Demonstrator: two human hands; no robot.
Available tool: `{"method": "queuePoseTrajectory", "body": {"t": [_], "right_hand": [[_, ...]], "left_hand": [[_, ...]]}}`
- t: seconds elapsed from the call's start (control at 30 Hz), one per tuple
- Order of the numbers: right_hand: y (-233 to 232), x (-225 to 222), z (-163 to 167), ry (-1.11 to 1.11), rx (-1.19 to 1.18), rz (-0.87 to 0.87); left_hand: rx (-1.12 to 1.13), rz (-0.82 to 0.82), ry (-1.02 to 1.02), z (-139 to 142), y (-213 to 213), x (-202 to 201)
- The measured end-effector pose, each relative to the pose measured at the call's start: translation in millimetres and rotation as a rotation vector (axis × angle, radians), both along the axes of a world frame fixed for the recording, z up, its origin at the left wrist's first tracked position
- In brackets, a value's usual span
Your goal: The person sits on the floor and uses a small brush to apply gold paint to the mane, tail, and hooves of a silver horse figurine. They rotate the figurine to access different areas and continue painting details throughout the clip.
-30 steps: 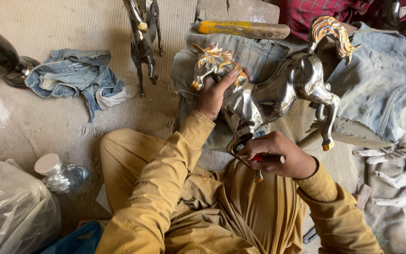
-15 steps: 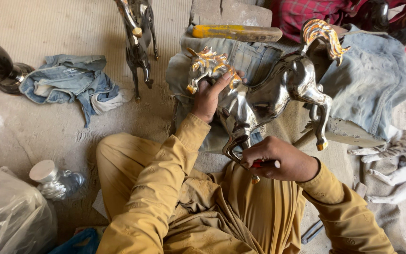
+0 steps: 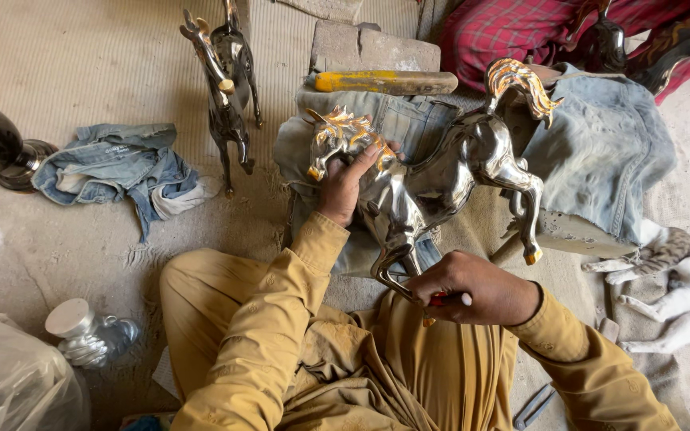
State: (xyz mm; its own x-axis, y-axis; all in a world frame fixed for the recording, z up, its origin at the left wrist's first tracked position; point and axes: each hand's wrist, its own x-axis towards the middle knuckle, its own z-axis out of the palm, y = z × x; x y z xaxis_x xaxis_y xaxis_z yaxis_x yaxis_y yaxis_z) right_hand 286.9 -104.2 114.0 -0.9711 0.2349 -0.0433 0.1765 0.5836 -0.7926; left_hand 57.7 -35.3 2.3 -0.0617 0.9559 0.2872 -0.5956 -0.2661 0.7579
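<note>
- My right hand (image 3: 473, 291) is closed around a small red-handled tool (image 3: 450, 299), its tip at the raised foreleg of the silver horse figure (image 3: 433, 187); I judge I am working detail on that leg;
- My left hand (image 3: 345, 183) grips the horse's neck just below the gilded mane, steadying it over my lap; the next stroke calls for a firm hold and a small, controlled push;
- The horse rests on folded denim cloth (image 3: 600, 152); beyond lie a yellow-handled tool (image 3: 381, 81) and a dark horse figure (image 3: 229, 88) on the floor.
</note>
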Motion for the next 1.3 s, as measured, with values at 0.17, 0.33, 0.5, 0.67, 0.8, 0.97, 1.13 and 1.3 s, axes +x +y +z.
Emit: {"method": "queuePoseTrajectory", "body": {"t": [0.17, 0.33, 0.5, 0.67, 0.8, 0.97, 1.13, 1.3], "right_hand": [[-7.2, 8.2, 0.7, -0.001, 0.05, -0.065], [-57.3, 25.3, -21.9, 0.453, 0.043, -0.524], [-119.6, 11.8, -83.5, 0.659, -0.086, -1.062], [-128.7, 1.7, -114.6, 0.671, -0.003, -1.167], [-124.2, -3.0, -116.1, 0.687, -0.024, -1.211], [-124.6, -7.0, -115.1, 0.674, -0.022, -1.254], [-124.7, -8.5, -114.1, 0.681, -0.059, -1.267], [-124.8, -11.3, -112.7, 0.734, -0.092, -1.241]], "left_hand": [[0.009, -0.013, 0.006, 0.1, -1.8, -1.9], [-0.011, 0.042, 0.14, 5.3, -5.5, -3.0], [-0.034, 0.032, -0.01, 6.8, -5.3, -0.9], [-0.03, 0.0, -0.019, -3.9, -3.2, -3.6], [-0.063, 0.099, 0.044, -15.2, 2.5, -2.9], [-0.083, 0.12, 0.068, -20.3, 4.9, -3.3], [-0.094, 0.143, 0.078, -20.1, 2.8, -3.1], [-0.077, 0.077, 0.043, -23.8, 3.2, -3.8]]}}
